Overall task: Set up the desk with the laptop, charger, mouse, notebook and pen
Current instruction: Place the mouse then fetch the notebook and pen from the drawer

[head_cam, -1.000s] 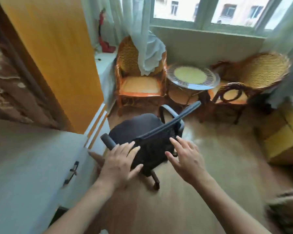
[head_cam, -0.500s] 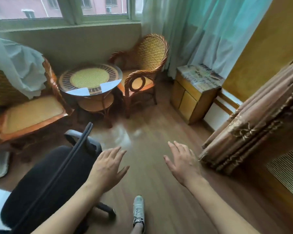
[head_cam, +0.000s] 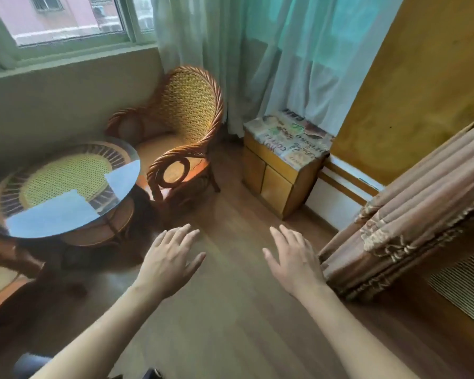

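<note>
Hands fill the lower middle of the view, both held out palm-down over the wooden floor [head_cam: 230, 324], whose planks run smooth with a dull sheen. The left hand [head_cam: 170, 261] has its fingers [head_cam: 175, 235] spread loosely and holds nothing; the right hand [head_cam: 293, 259] is likewise flat, its fingers [head_cam: 282, 236] fanned apart and empty, close beside the hanging folds of a brown curtain [head_cam: 402, 231] with a frayed, patterned trim.

No laptop, charger, mouse, notebook or pen shows anywhere in this view, nor the desk, so their place cannot be told.

To the left stands a round wicker table [head_cam: 66, 187] with a glass top over a woven yellow centre and a ring of dark radial slats. Just beside it is a rattan armchair [head_cam: 186, 124], its high arched back tightly woven and its rim and arms made of twisted, rope-like cane that curls into a loop at the front. Further right, against the ochre wall [head_cam: 411, 77], sits a small boxy wooden cabinet [head_cam: 268, 181] with flat doors, its top covered by a printed sheet [head_cam: 288, 138]. Sheer pale-green drapes [head_cam: 271, 50] hang in soft vertical folds behind it, beside the window [head_cam: 66, 20].
</note>
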